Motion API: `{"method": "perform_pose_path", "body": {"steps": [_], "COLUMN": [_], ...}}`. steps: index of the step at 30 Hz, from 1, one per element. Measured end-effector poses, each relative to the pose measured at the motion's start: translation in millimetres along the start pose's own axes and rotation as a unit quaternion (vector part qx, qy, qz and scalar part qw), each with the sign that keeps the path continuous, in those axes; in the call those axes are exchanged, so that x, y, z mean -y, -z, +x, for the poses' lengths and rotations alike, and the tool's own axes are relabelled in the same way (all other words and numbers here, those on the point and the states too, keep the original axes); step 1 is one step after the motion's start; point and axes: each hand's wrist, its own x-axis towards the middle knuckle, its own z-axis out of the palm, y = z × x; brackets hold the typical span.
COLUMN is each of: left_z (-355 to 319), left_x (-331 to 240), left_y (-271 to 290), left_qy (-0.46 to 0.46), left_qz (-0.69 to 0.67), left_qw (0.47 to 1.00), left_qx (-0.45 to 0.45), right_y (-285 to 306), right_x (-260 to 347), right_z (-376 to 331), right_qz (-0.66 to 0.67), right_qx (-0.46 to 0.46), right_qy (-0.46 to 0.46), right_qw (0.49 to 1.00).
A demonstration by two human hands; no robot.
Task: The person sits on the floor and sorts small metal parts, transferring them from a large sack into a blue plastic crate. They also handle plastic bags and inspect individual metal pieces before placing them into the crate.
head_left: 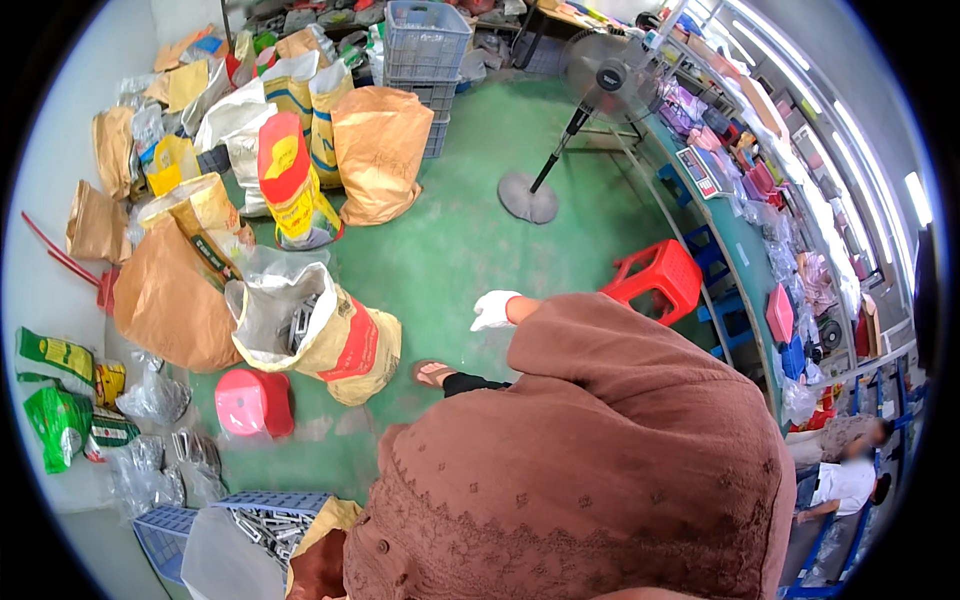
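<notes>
My right hand (493, 311), in a white glove with a bit of bare wrist behind it, hangs over the green floor. Its fingers look loosely extended, and nothing shows in them. It is nearest to a yellow, red and white woven sack (362, 350), open at the top, but does not touch it. Grey metal parts (300, 322) lie inside that sack. My left hand is out of sight. My brown sleeve and shirt (590, 450) fill the lower middle, and my sandalled foot (432, 373) is on the floor.
A pink stool (254, 403) stands left of me; a red stool (655, 280) is right, by a long workbench (745, 240). Ahead are a standing fan (605, 80), stacked crates (428, 40) and paper sacks (380, 150). A blue crate (165, 535) with metal parts sits lower left.
</notes>
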Motion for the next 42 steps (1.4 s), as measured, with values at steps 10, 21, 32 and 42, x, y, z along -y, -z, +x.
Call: {"method": "perform_pose_path", "body": {"steps": [10, 21, 32, 42], "left_z": [-94.3, -180.0, -174.6, -152.5], "left_x": [-34.6, -78.8, -156.0, -244.8], "left_y": [-280.0, -573.5, -588.9, -455.2], "left_qy": [0.136, 0.197, 0.158, 0.106], "left_qz": [-0.039, 0.020, 0.104, 0.209], "left_qw": [0.946, 0.939, 0.979, 0.959], "left_qx": [0.293, 0.282, 0.078, -0.158], "right_y": [166.9, 531.7, 674.4, 681.7], "right_x": [-181.1, -461.0, -596.8, -532.8], "right_z": [-42.1, -24.0, 28.8, 2.2], "right_qz": [0.038, 0.010, -0.080, 0.017], "right_qx": [-0.244, -0.675, -0.684, -0.622], "right_qy": [-0.207, -0.253, -0.300, -0.286], "right_qw": [0.947, 0.693, 0.660, 0.729]}}
